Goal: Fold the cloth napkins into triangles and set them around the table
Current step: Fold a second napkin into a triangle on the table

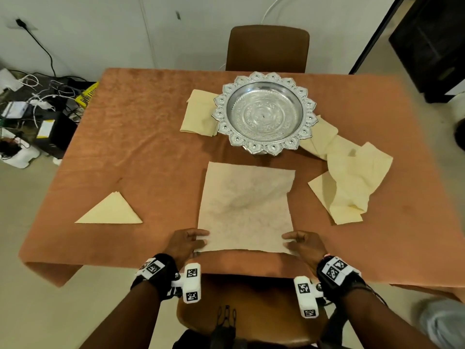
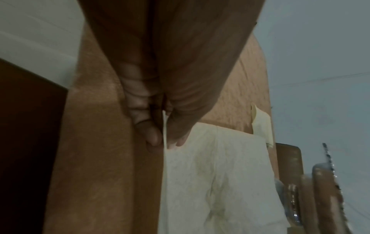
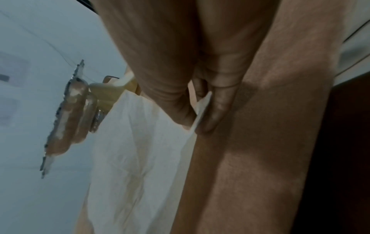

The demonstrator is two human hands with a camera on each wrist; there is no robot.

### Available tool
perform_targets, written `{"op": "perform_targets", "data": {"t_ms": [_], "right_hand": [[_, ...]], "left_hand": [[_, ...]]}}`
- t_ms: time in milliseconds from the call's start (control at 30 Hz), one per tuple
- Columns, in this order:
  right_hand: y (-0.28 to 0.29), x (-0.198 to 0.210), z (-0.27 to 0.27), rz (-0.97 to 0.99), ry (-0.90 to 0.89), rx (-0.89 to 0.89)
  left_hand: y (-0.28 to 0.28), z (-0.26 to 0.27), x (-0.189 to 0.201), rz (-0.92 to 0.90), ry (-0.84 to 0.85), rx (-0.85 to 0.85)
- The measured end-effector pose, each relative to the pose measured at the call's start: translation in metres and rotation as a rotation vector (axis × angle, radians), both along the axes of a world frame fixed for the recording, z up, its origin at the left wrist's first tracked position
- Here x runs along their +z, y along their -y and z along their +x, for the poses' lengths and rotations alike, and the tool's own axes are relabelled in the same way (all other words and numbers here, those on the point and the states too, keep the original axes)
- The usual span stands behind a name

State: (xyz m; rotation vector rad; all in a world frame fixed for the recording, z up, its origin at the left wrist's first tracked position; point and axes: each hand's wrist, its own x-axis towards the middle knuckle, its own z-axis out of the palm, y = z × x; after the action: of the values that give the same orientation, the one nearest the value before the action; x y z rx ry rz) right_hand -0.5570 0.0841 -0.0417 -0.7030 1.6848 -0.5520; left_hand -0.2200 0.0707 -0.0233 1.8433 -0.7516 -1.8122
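Observation:
A pale cloth napkin (image 1: 245, 210) lies spread flat near the table's front edge. My left hand (image 1: 195, 241) pinches its near left corner between thumb and fingers; the left wrist view shows the napkin (image 2: 216, 182) edge held in that left hand (image 2: 165, 139). My right hand (image 1: 295, 241) pinches the near right corner, seen likewise in the right wrist view as the right hand (image 3: 197, 125) on the napkin (image 3: 140, 158). A napkin folded into a triangle (image 1: 110, 210) lies at the front left.
A silver ornate bowl (image 1: 264, 114) stands at the table's middle back. Crumpled cream napkins (image 1: 352, 182) lie to its right, another napkin (image 1: 198, 114) partly under its left rim. The orange tablecloth (image 1: 151, 147) covers the table. A brown chair (image 1: 268, 47) stands beyond; cables clutter the floor left.

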Motion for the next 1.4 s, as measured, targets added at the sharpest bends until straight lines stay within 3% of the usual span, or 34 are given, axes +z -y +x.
{"op": "perform_targets", "data": {"t_ms": [267,567,667,833,1100,1233,1400], "right_hand": [[-0.015,-0.003,-0.008,-0.058,-0.101,0.095],[-0.025,0.015,-0.018,-0.104,-0.057,0.236],[-0.024,0.020,-0.022,-0.095,0.003,0.290],[-0.027,0.018,-0.027,-0.161,0.079,0.311],[-0.023,0.017,-0.033,-0.244,-0.046,0.403],[-0.021,0.024,-0.036,-0.185,-0.040,0.457],[-0.015,0.034,-0.037,-0.248,-0.053,0.530]], "left_hand": [[-0.023,0.005,-0.010,0.044,0.100,-0.049],[-0.033,0.008,-0.002,-0.189,0.188,-0.045],[-0.035,0.017,-0.004,-0.230,0.154,-0.091],[-0.040,0.021,-0.001,-0.147,0.005,-0.107],[-0.043,0.032,-0.007,-0.242,0.128,-0.304],[-0.043,0.031,0.002,-0.316,0.145,-0.316],[-0.039,0.029,0.013,-0.308,0.103,-0.328]]}}
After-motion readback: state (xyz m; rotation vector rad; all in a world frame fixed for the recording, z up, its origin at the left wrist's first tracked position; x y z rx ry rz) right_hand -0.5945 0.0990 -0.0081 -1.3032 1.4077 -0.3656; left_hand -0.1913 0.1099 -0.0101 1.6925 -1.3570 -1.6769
